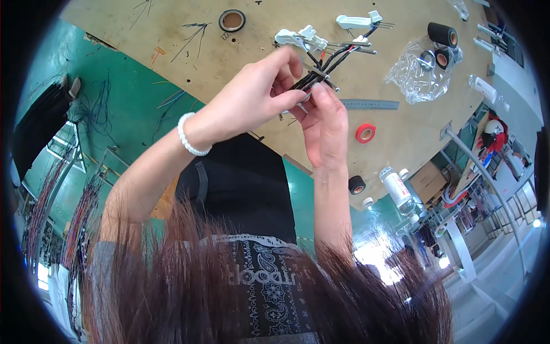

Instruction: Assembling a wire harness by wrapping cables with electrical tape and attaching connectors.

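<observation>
A wire harness of black-wrapped branches lies over metal pegs on the wooden board, with red and white wires showing near its far ends. My left hand, a white beaded bracelet on its wrist, has its fingers curled around the near end of the bundle. Palm up, my right hand pinches the same spot from the right, fingertips almost meeting the left thumb. Whatever small piece sits between the fingertips is hidden. White plastic holders stand just beyond my hands, and another white holder is farther right.
A steel ruler and a red tape roll lie right of my hands. Black tape rolls rest by a clear plastic bag. A brown-cored tape roll is far left. Bottles stand near the right edge.
</observation>
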`<state>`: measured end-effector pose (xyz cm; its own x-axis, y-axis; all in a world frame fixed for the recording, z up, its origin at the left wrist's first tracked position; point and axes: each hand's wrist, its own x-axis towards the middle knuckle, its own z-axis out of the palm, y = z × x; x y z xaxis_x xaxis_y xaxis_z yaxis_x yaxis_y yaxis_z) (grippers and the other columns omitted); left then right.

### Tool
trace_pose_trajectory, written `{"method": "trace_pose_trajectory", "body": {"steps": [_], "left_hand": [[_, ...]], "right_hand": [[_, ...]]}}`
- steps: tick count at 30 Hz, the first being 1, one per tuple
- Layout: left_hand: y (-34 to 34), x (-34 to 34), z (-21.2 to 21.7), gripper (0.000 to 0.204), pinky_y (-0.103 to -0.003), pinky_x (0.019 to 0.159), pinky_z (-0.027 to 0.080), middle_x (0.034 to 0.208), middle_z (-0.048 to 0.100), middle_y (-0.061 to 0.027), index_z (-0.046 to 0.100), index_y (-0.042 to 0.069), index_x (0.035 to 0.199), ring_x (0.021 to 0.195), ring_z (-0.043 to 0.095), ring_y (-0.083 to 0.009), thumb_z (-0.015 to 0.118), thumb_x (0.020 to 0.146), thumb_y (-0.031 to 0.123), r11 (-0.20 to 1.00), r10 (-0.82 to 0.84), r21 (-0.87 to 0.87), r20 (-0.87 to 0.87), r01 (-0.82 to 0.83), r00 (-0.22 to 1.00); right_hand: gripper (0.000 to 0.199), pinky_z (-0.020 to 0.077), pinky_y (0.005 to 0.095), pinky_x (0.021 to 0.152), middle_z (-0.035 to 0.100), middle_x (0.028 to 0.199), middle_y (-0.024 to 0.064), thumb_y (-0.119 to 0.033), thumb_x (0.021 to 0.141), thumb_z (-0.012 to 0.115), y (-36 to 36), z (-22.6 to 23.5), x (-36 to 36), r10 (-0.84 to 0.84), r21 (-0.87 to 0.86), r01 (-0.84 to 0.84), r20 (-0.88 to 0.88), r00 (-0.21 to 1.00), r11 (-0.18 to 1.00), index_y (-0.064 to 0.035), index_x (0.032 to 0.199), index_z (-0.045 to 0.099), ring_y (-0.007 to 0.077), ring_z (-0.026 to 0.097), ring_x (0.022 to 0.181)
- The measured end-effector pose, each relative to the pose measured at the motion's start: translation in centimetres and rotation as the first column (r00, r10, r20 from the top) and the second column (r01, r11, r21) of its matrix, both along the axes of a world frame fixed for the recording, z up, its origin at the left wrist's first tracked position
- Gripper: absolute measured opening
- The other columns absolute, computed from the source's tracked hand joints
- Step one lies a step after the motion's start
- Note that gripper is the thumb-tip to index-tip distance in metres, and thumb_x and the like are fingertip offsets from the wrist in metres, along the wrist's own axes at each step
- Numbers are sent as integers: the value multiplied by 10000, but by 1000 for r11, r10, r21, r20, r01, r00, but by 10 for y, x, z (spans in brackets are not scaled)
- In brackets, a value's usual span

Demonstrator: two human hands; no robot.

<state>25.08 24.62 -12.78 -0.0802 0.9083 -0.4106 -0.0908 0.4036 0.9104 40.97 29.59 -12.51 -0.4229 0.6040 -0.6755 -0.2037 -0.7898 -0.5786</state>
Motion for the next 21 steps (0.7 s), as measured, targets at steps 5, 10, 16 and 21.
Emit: {"method": "trace_pose_trajectory", "body": {"steps": [5,10,16,21], "left_hand": [[-1,2,9,113,-283,607,492,746,632,-91,617,-26,934,655,593,-147,663,853,39,993,53,-108,41,-49,998],[-1,9,11,106,-306,615,495,767,632,-114,645,-22,914,659,604,-197,672,827,31,995,80,-56,-125,-87,989],[3,16,11,95,-370,683,504,812,619,-130,651,-10,838,761,623,-274,661,800,77,992,-29,80,-598,96,801],[15,4,23,147,-345,616,518,739,638,-155,620,-37,821,660,643,-258,630,804,109,987,-137,-128,-350,97,927]], "right_hand": [[141,560,327,798,686,941,57,-121,899,644,0,-4,2,62,92,-73,117,991,993,-28,1005,653,150,664,844],[154,560,326,808,688,947,67,-110,904,632,0,-10,5,56,107,-63,68,996,992,-11,1021,651,148,664,847],[182,567,332,800,688,955,91,-105,909,622,-6,-13,3,39,184,-59,109,993,981,24,1036,643,153,665,852],[192,581,349,776,681,953,94,-111,914,609,-5,-14,1,49,221,-79,138,989,972,36,1035,632,156,662,848]]}}
